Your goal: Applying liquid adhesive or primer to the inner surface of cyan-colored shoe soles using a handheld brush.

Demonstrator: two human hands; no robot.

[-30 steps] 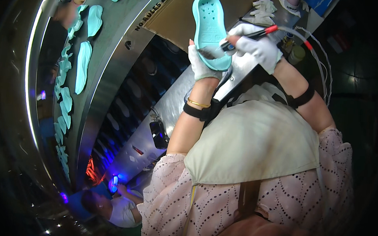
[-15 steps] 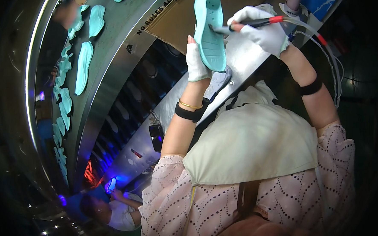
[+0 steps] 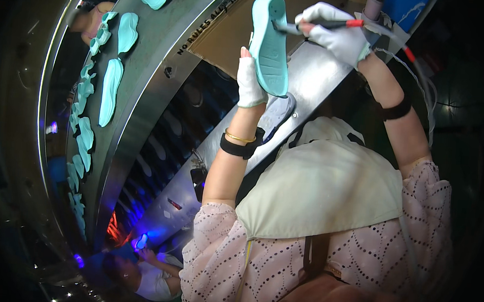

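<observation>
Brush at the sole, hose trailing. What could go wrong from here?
The left hand alone seems to support the turquoise sole, so it might twist under pressure from the brush. The hose behind the right hand runs near that forearm; it could snag and jerk the brush.

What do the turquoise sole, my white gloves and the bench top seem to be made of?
Sole: probably moulded foam or rubber with a matte finish, judging by its even colour and pressed-in ridges.
Gloves: likely soft cloth, dull; they crease around the hands, though the weave isn't clear.
Bench top: apparently bare metal with a satin sheen, given its silvery glare.
</observation>
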